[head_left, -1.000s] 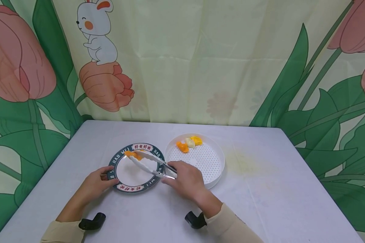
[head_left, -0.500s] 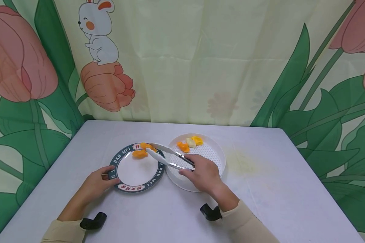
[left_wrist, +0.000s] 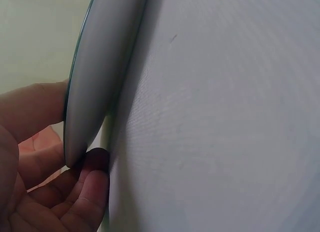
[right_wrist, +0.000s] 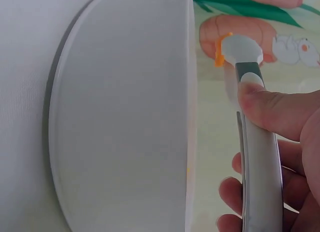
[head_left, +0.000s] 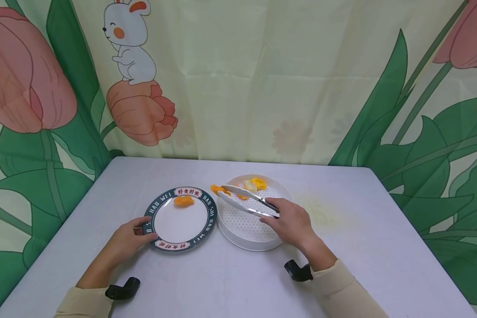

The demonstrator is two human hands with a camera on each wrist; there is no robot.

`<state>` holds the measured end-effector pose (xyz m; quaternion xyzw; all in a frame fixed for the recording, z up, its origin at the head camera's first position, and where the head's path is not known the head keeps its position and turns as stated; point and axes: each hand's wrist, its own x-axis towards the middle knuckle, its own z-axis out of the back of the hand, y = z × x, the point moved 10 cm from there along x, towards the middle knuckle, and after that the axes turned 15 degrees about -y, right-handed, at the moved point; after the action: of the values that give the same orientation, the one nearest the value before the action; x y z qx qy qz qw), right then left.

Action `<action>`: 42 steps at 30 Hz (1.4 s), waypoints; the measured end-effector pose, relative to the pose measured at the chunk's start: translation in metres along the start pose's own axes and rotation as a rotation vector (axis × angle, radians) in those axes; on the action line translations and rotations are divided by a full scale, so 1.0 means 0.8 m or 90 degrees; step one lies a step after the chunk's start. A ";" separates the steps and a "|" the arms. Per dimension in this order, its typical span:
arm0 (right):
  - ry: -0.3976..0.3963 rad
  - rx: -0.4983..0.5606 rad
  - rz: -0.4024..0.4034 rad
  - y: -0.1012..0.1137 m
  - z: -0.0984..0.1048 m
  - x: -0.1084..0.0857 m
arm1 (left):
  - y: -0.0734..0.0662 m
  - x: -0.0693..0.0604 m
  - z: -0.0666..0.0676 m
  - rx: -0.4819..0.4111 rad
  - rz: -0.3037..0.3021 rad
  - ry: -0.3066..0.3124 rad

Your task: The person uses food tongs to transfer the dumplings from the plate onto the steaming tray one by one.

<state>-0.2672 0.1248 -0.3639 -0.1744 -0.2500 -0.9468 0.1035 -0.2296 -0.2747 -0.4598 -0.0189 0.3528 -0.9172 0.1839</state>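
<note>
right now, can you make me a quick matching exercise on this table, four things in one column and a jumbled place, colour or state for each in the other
Column one
1. left hand
2. tongs
3. plate
4. yellow piece

Column two
A. in the round white tray
B. held by the right hand
C. dark and white, lettered
D. gripping the plate's edge

Pairs: 1-D, 2-B, 3-C, 4-A
</note>
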 end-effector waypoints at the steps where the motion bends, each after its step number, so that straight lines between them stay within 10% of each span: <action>1: 0.003 -0.003 -0.003 -0.003 0.000 0.000 | 0.000 0.000 0.000 0.000 -0.001 0.000; 42: 0.068 -0.118 -0.042 -0.035 -0.021 0.002 | 0.000 0.001 -0.001 0.012 -0.029 -0.006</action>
<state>-0.2812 0.1397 -0.3892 -0.1240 -0.1607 -0.9768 0.0688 -0.2303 -0.2746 -0.4607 -0.0298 0.3428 -0.9243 0.1648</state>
